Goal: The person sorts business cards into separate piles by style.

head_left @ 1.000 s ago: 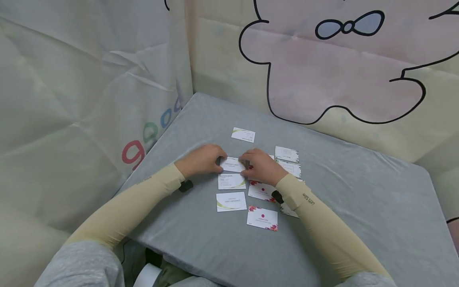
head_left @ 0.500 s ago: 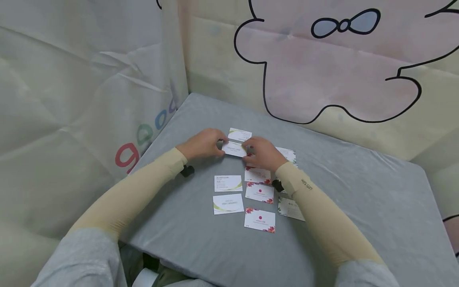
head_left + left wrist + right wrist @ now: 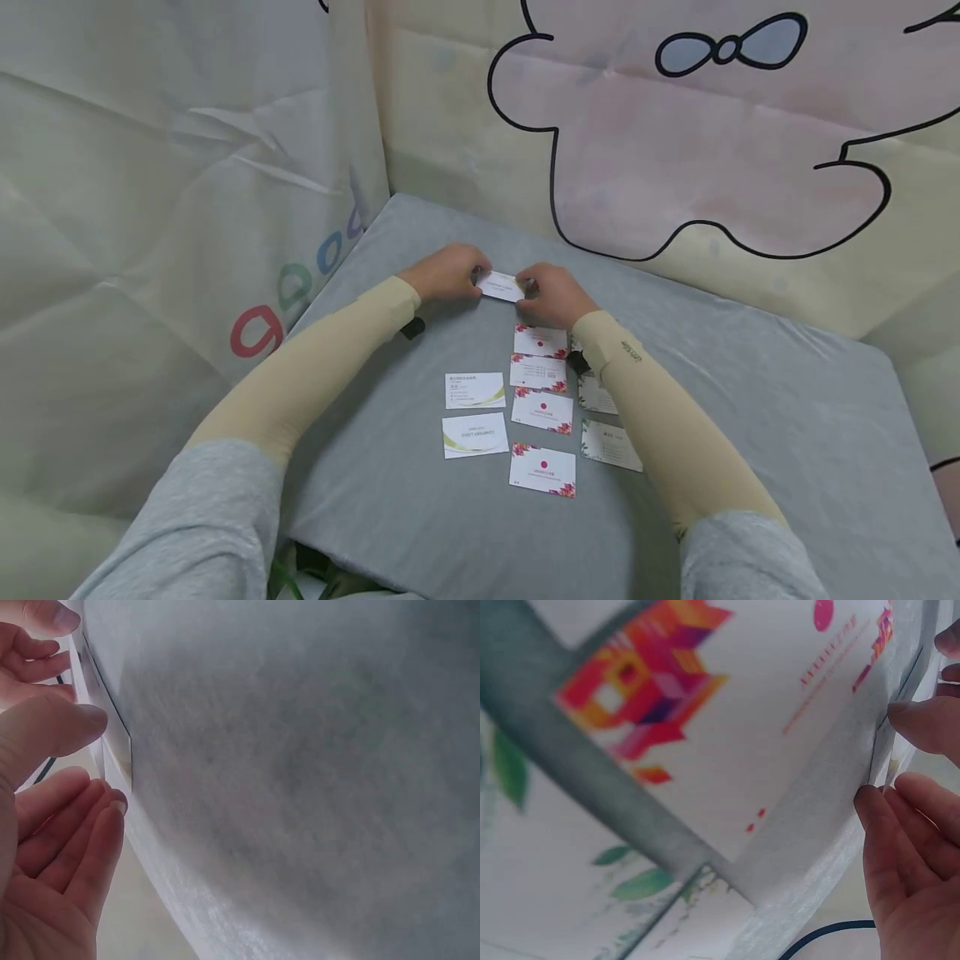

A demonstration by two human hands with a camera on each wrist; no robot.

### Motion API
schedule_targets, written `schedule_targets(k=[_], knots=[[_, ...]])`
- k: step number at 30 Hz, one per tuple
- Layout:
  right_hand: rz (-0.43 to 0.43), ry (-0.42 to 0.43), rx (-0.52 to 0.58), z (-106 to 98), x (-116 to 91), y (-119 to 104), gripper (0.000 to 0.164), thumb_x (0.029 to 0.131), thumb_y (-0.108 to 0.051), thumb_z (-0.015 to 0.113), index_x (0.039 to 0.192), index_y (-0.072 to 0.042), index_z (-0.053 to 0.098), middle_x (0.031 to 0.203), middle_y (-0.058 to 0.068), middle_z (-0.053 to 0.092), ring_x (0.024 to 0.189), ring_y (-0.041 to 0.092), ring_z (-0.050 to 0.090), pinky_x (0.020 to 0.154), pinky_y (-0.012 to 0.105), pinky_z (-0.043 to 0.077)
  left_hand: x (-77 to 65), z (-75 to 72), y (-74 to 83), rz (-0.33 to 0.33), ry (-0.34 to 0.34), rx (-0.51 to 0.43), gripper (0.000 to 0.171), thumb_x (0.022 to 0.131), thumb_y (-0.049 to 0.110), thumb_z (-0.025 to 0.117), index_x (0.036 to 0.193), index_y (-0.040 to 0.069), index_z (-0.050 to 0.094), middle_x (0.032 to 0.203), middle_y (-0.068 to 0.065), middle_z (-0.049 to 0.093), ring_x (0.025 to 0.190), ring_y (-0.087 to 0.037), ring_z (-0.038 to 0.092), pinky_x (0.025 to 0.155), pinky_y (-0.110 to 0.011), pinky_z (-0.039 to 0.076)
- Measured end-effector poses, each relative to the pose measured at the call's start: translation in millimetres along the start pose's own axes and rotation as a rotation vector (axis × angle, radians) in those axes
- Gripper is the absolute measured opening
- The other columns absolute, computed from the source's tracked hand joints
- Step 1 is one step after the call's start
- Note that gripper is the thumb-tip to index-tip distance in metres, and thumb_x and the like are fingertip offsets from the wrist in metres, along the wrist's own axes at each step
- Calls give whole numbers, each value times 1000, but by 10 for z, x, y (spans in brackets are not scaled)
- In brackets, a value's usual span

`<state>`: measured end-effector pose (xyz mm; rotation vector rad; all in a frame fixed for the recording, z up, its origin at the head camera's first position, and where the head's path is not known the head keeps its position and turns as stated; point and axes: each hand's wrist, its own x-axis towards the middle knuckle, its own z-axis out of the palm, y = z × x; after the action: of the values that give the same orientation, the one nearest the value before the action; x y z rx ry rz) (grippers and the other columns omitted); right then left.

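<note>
A white business card with a thin yellow-green curve [image 3: 499, 287] lies between my two hands toward the far side of the table. My left hand [image 3: 450, 272] pinches its left end between thumb and fingers, while my right hand [image 3: 553, 296] pinches the right end. The left wrist view shows the card [image 3: 116, 746] nearly edge-on beside the left thumb. In the right wrist view, only a sliver of the card [image 3: 883, 750] shows at the fingertips. The other card that lay at this far spot is hidden, apparently beneath the held one.
Two more yellow-green cards [image 3: 475, 390] lie nearer me on the grey cloth-covered table [image 3: 375, 500]. Right of them runs a column of several red-flower cards [image 3: 542, 411]. Leaf-pattern cards [image 3: 612, 445] are partly covered by the right forearm. A printed curtain [image 3: 450, 167] borders the far edge.
Both hands have carried the yellow-green card away from me, from its column up to the lone far card, which it now covers. The other cards stay in their places.
</note>
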<state>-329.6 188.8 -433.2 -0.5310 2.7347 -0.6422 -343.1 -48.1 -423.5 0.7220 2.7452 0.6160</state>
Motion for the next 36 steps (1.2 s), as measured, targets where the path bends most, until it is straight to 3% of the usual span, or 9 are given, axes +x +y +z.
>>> schedule_targets(k=[8, 20, 24, 27, 30, 36], knots=[[-14, 11, -47, 9, 92, -35, 46, 90, -27, 74, 131, -10, 64, 126, 5, 62, 108, 21, 59, 98, 43, 50, 87, 43, -79, -6, -12, 17, 45, 89, 20, 75, 131, 6, 66, 119, -5, 65, 103, -19, 54, 98, -37, 46], [1, 35, -48, 51, 198, -26, 45, 90, -28, 75, 130, -10, 66, 127, 5, 60, 107, 22, 58, 95, 43, 51, 198, 85, -237, 53, -11, 13, 42, 88, 19, 73, 128, 7, 67, 110, -5, 64, 99, -20, 53, 94, -37, 46], [-8, 37, -41, 54, 157, 4, 46, 90, -29, 74, 131, -11, 65, 130, 6, 59, 110, 24, 58, 96, 44, 51, 136, 82, -184, 43, -7, 10, 51, 89, 20, 73, 136, 5, 61, 123, -9, 62, 111, -22, 54, 102, -38, 45], [-33, 51, -41, 42, 82, 11, 49, 90, -29, 74, 134, -10, 62, 135, 7, 57, 113, 25, 57, 97, 45, 50, 1, 62, -114, 31, 34, 12, 59, 88, 21, 73, 141, 2, 55, 136, -13, 58, 125, -25, 52, 111, -39, 41], [-67, 81, -40, 51, -64, -17, 53, 90, -29, 75, 137, -10, 60, 140, 7, 55, 117, 26, 58, 98, 46, 51, -231, 80, -52, 22, 85, 15, 60, 89, 24, 72, 141, 2, 54, 140, -14, 57, 130, -25, 51, 114, -39, 39], [-185, 55, -75, 266, -608, -194, 54, 90, -31, 75, 138, -10, 60, 141, 8, 57, 122, 27, 60, 103, 47, 49, -920, 275, 113, 49, 93, 10, 54, 88, 28, 73, 134, 3, 61, 129, -11, 65, 122, -24, 58, 108, -39, 44]])
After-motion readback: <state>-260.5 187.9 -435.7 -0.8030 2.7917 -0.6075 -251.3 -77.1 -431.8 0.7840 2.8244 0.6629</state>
